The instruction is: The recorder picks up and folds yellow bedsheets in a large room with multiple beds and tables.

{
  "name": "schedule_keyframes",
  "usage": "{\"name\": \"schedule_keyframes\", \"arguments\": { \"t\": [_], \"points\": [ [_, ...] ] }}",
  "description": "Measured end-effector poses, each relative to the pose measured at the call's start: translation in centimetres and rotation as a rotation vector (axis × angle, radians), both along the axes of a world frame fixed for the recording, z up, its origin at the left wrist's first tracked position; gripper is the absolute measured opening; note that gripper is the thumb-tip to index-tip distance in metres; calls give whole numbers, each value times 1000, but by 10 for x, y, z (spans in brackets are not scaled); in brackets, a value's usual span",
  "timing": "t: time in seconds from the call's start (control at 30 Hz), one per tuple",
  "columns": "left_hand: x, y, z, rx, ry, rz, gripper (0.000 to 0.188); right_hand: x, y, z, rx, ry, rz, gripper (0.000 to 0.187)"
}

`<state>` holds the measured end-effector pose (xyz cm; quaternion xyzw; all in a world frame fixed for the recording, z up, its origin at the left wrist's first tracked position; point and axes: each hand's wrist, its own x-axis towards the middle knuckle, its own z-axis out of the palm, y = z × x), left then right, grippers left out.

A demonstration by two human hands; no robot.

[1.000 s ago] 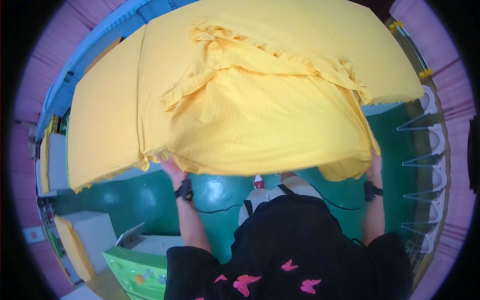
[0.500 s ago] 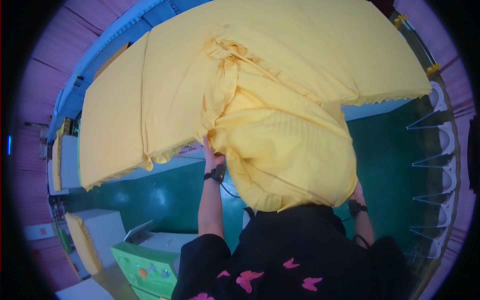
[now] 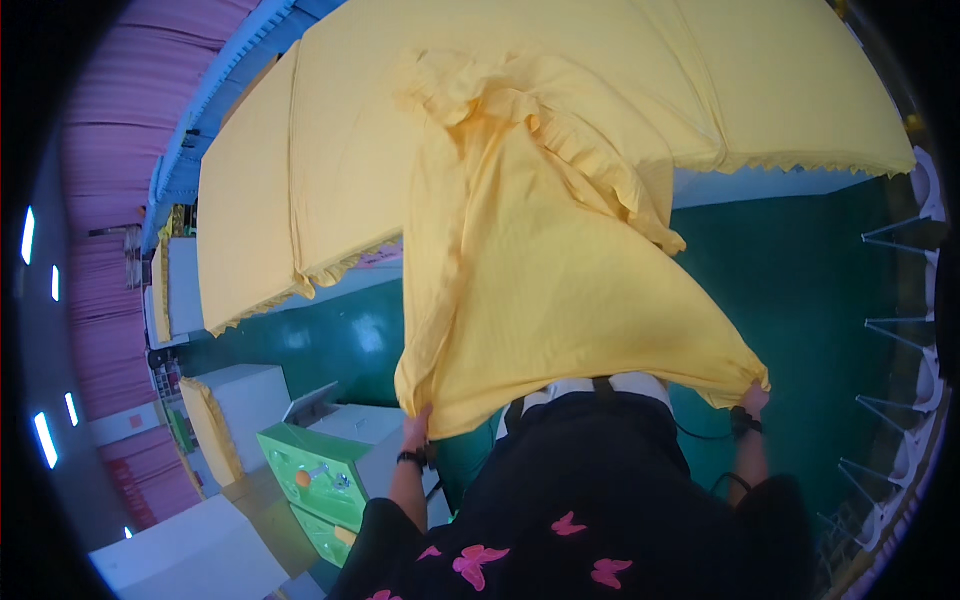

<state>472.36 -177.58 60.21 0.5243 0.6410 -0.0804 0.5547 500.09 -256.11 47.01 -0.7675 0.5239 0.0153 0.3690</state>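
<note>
A yellow ruffle-edged cloth cover [image 3: 560, 290] hangs stretched in front of my body. Closed on its near left corner is my left hand [image 3: 415, 427], held low at my left side. My right hand [image 3: 755, 399] grips the near right corner, out to the right and a little higher. Between the hands the near edge sags across my waist. The cover's far end lies bunched, with gathered ruffles, on a long table [image 3: 350, 150] dressed in matching yellow cloth. Folds hide parts of my fingertips.
Beyond the table's front edge lies a green floor [image 3: 790, 270]. At the lower left stand a green-fronted cabinet [image 3: 315, 470] and a white box-shaped unit with a yellow padded top [image 3: 212, 430]. White folding chairs [image 3: 925, 385] line the right side. Pink curtains [image 3: 120, 250] hang at left.
Both hands have moved down and apart, the left toward me and the right outward. The bundled cover is now pulled out wide and flatter between them.
</note>
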Motion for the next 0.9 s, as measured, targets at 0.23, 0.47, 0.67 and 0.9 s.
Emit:
{"name": "schedule_keyframes", "arguments": {
  "t": [0.23, 0.47, 0.67, 0.9],
  "points": [
    [-166, -97, -22, -421, -112, 692, 45, -55, -18, -50, 121, -13, -52, 50],
    [-140, -37, -44, -472, -599, 594, 51, -34, 40, 6, 386, -76, 149, 52],
    [-138, -35, -10, -588, -627, 559, 55, -27, 33, 120, 238, 514, 739, 54],
    [-260, -99, -60, -578, -221, 583, 47, -126, -47, 122, -509, 755, 742, 52]
  ]
}}
